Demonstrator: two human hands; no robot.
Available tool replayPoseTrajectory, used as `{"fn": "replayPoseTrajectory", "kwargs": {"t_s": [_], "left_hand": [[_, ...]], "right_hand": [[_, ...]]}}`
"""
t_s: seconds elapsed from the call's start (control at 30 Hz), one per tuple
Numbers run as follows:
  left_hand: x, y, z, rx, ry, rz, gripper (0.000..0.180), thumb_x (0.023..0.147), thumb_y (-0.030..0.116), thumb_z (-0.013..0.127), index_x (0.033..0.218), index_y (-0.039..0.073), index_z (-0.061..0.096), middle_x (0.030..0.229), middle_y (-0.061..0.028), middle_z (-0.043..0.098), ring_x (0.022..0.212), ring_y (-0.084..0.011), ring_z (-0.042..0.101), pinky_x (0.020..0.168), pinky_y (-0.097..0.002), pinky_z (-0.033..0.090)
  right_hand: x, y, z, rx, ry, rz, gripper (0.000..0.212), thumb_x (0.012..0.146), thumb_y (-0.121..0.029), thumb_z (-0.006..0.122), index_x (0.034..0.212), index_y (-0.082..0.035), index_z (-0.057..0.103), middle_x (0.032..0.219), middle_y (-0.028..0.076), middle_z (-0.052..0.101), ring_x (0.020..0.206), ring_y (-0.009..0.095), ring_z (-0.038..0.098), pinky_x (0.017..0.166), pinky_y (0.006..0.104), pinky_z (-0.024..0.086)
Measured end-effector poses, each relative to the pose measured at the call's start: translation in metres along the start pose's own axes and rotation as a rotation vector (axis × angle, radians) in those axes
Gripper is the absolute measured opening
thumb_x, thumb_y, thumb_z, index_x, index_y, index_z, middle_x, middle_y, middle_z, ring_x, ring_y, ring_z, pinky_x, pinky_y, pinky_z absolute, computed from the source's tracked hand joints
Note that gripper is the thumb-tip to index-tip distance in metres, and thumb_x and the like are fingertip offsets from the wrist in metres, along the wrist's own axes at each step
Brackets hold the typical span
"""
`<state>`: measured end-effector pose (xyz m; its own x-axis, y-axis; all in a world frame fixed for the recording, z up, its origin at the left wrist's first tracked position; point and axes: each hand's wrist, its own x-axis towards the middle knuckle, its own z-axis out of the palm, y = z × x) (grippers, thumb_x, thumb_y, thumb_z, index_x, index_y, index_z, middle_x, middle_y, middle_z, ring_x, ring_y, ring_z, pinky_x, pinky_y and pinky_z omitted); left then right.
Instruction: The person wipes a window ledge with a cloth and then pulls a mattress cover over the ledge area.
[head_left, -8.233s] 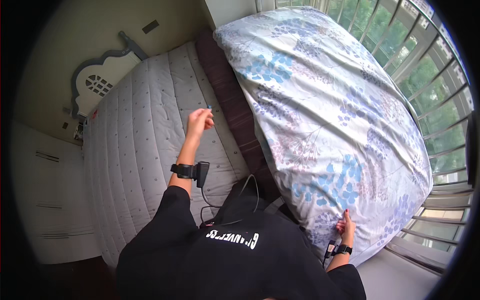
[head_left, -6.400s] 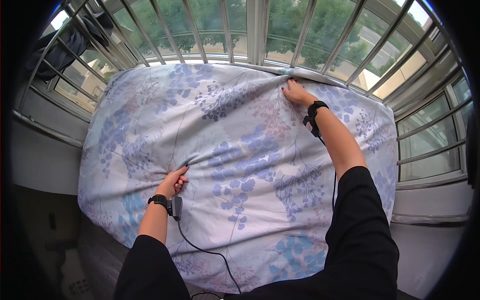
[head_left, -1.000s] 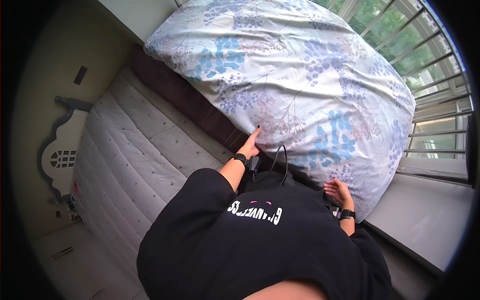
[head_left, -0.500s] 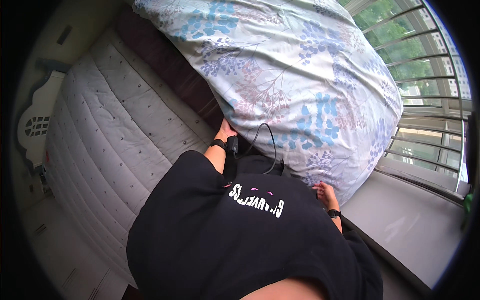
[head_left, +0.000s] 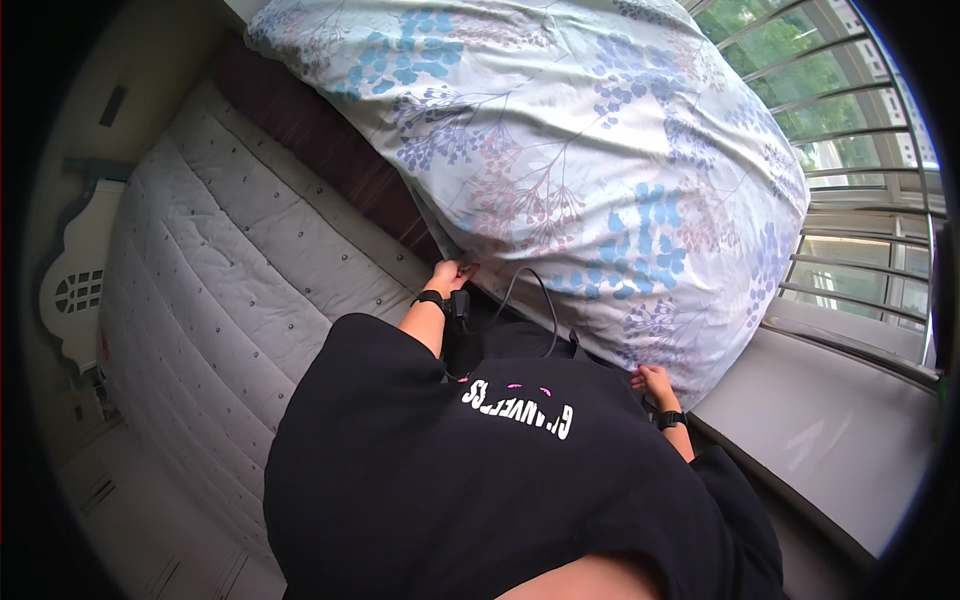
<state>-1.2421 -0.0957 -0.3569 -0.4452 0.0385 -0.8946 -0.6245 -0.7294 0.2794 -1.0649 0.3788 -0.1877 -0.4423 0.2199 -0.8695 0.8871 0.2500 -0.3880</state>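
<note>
A bulky white quilt (head_left: 560, 190) with a blue, purple and pinkish plant print fills the upper middle, its surface creased. At its near left edge my left hand (head_left: 453, 275) is closed, pinching the fabric; a thin grey-blue fold runs up from the fingers. My right hand (head_left: 652, 384) is closed on the quilt's near right edge, fingers partly tucked out of sight. Both wrists wear black bands, and a small black box (head_left: 459, 308) sits at the left one. A black cable (head_left: 535, 275) loops up between the hands, in front of the quilt.
On the left lies a grey quilted mattress or pad (head_left: 240, 260) with dark tufts, beside a dark maroon strip (head_left: 320, 150). A pale headboard-like panel (head_left: 85, 285) stands at far left. At right are a barred window (head_left: 850, 150) and a pale sill (head_left: 810, 440).
My left hand has come slightly nearer to me with the quilt's edge, and a grey-blue fold now shows beside it. My right hand keeps its place on the edge.
</note>
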Motion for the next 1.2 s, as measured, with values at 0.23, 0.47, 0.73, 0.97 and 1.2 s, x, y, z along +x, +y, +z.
{"fn": "replayPoseTrajectory", "kwargs": {"t_s": [0.23,0.47,0.73,0.97,1.2], "left_hand": [[0.096,-0.032,0.022,0.341,-0.287,0.125,0.026,0.084,0.019,0.039,0.102,0.006,0.052,0.107,-0.0128,0.051,0.095,-0.0252,0.049,0.081,-0.0375,0.042],[-0.054,-0.007,0.064,-0.198,-0.207,-0.083,0.057,0.085,0.048,0.026,0.120,0.003,0.034,0.125,-0.0125,0.037,0.113,-0.0291,0.036,0.094,-0.0481,0.027],[-0.123,0.000,0.110,-0.125,-0.544,0.010,0.090,0.066,0.076,0.026,0.131,0.014,0.023,0.135,-0.0044,0.025,0.121,-0.0251,0.024,0.100,-0.0431,0.018],[-0.149,-0.002,0.121,0.054,-0.586,0.153,0.086,0.060,0.057,0.064,0.125,0.010,0.032,0.123,-0.0040,0.039,0.114,-0.0246,0.034,0.096,-0.0427,0.026],[-0.102,-0.004,0.105,0.013,-0.604,0.157,0.068,0.059,0.038,0.068,0.116,0.009,0.044,0.115,-0.0053,0.048,0.108,-0.0262,0.041,0.094,-0.0450,0.027]], "right_hand": [[-0.035,0.039,0.020,0.040,0.077,0.121,0.026,0.083,-0.026,0.047,0.081,-0.002,0.054,0.064,0.009,0.057,0.048,0.015,0.054,0.044,0.0269,0.043],[-0.056,0.053,0.038,1.156,0.017,0.289,0.055,0.085,-0.038,0.038,0.114,0.008,0.039,0.115,0.023,0.045,0.102,0.032,0.048,0.084,0.0384,0.042],[-0.006,-0.010,0.047,1.600,-0.229,0.056,0.108,0.061,-0.070,0.051,0.129,0.005,0.013,0.135,0.020,0.015,0.123,0.033,0.022,0.099,0.0446,0.023],[0.004,0.023,0.054,2.159,0.069,-0.045,0.095,0.057,-0.057,0.067,0.126,-0.007,0.027,0.124,0.012,0.033,0.114,0.030,0.032,0.099,0.0451,0.023],[0.010,0.020,0.045,1.993,0.160,-0.562,0.066,0.064,-0.042,0.068,0.117,-0.011,0.043,0.116,0.007,0.046,0.109,0.028,0.039,0.096,0.0464,0.026]]}}
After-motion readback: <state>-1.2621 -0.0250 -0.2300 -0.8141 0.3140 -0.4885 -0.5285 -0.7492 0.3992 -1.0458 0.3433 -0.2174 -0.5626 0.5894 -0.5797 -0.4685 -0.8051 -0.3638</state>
